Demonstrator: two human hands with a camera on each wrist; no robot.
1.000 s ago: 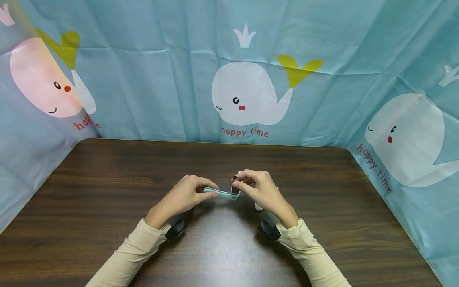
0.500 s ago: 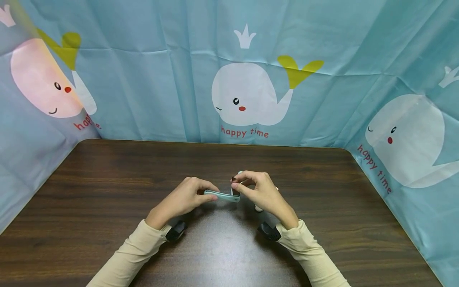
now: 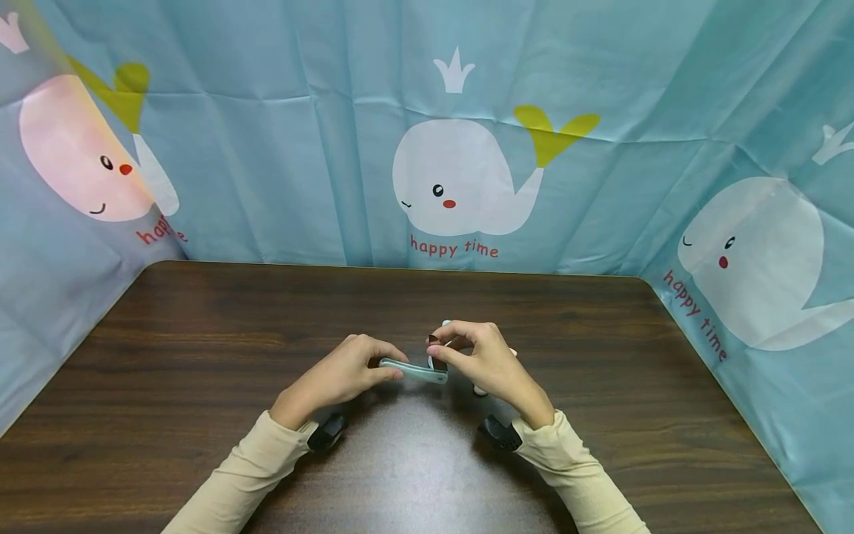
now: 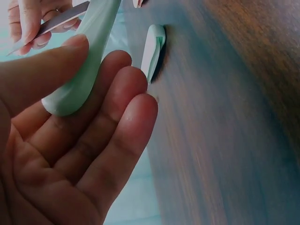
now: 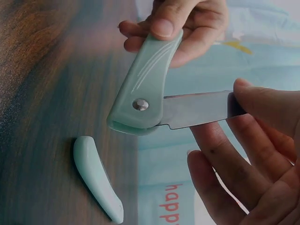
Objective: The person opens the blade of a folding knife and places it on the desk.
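Note:
A folding knife with a mint-green handle (image 5: 145, 79) is held between both hands, its blade (image 5: 199, 110) partly unfolded and roughly crosswise to the handle. My left hand (image 3: 342, 372) pinches the handle's rear end between thumb and forefinger; in the left wrist view its other fingers (image 4: 136, 119) extend loosely. My right hand (image 3: 490, 363) pinches the blade near its tip with thumb and fingers. The pivot rivet (image 5: 140, 104) shows in the right wrist view. A second mint-green handle-shaped piece (image 5: 96, 178) lies on the table below the knife.
The dark wood-grain table (image 3: 233, 319) reaches back to a light-blue curtain (image 3: 267, 170) printed with whales. Pale objects, partly hidden by my right hand, lie on the table: one pale end (image 3: 480, 390) shows below the hand, another pale tip (image 3: 446, 322) behind it.
The knife has sunk slightly in the head view and its handle has tilted. The blade has turned from edge-on half a second ago to showing its flat side. Both grips are kept.

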